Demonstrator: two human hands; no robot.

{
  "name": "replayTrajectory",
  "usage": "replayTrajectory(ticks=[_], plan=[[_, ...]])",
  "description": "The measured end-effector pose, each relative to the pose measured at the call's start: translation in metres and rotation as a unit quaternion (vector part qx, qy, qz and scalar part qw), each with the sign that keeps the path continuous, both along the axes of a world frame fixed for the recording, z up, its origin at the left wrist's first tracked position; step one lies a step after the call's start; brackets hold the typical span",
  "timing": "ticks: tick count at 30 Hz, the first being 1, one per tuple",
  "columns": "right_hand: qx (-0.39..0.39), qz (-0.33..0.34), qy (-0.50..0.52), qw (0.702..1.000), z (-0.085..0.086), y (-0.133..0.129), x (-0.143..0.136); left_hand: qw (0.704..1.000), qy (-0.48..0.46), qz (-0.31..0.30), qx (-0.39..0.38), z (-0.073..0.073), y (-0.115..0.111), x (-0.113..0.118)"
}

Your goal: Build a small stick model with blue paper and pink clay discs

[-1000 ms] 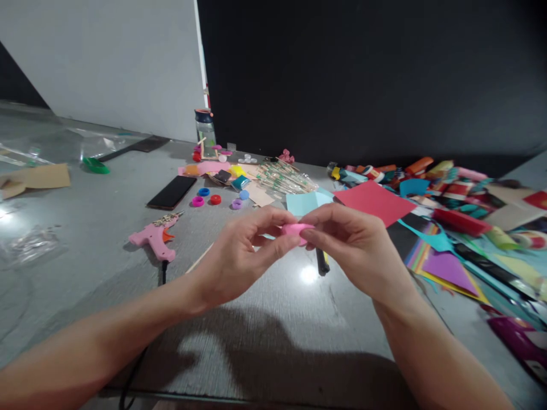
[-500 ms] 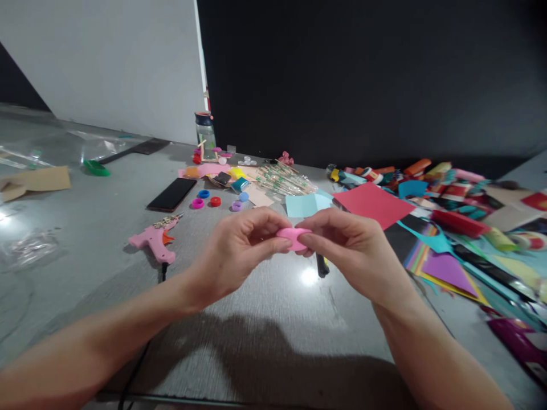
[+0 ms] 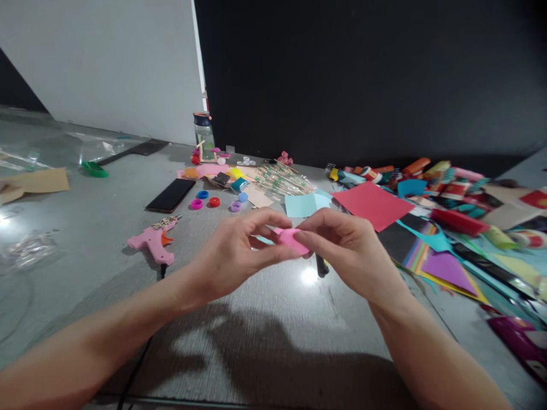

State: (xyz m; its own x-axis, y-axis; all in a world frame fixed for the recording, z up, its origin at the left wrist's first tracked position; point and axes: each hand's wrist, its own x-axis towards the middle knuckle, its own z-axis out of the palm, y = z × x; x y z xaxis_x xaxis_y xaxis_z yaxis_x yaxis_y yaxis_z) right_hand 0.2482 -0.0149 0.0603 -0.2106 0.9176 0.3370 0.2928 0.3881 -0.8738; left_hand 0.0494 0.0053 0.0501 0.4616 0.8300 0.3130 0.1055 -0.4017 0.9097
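A small smooth lump of pink modelling clay [image 3: 293, 240] is held in the air above the table, between my two hands. My left hand [image 3: 252, 239] pinches it from the left, thumb along the lower edge and fingers curled behind. From the right, my right hand [image 3: 337, 239] grips it with the thumb pressed on its front; the other fingers are partly hidden behind. A black and yellow tool [image 3: 322, 266], perhaps a cutter, lies on the table just below my right hand, partly covered by it.
A pink glue gun [image 3: 152, 242] with a black cord lies left, near a dark phone [image 3: 170, 195]. Small coloured rings [image 3: 214, 201], bagged sticks [image 3: 284, 179] and a bottle [image 3: 204, 136] stand behind. Right are red paper [image 3: 372, 204], coloured sheets [image 3: 447, 270] and heaped craft supplies [image 3: 459, 191].
The pink clay has tilted and its shape in view has changed. My left thumb has slid right beneath it, and a gap has opened between my left thumb and fingers.
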Motion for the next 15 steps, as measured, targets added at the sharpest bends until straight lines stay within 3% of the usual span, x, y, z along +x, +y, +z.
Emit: replayTrajectory(ticks=[5, 8, 15], plan=[[-0.028, 0.036, 0.025, 0.999, 0.0011, 0.0018, 0.0028, 0.999, -0.038, -0.015, -0.030, -0.0007, 0.0002, 0.0001], [-0.038, 0.067, 0.023, 0.997, -0.0002, 0.0019, 0.0055, 0.993, -0.074, -0.027, -0.090, 0.0010, 0.0020, -0.0005], [0.053, 0.043, -0.075, 0.995, -0.0022, -0.0033, 0.0048, 0.981, -0.097, -0.066, -0.157, 0.0023, 0.0075, -0.0026]])
